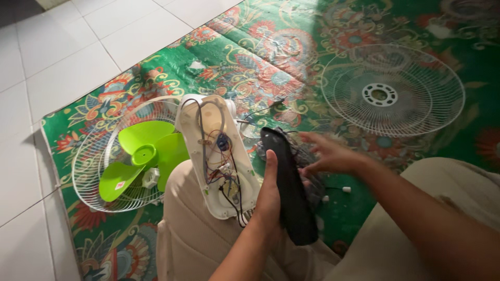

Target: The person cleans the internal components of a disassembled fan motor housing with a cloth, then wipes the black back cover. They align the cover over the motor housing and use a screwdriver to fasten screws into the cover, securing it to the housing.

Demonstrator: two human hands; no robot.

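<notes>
My left hand [269, 200] grips a long black plastic cover [289, 187] from its left side, thumb along its edge. My right hand [325, 154] reaches over the cover's far end, fingers spread and blurred, holding nothing that I can see. Left of the cover, an opened white fan housing [214, 156] leans on my left knee, its coloured wires and small parts exposed.
A green fan blade [141, 155] lies in a white wire grille [94, 161] at the left. A second white grille [393, 89] lies at the upper right on the green patterned mat [260, 47]. Small white pieces [346, 189] lie near my right arm. White floor tiles border the mat.
</notes>
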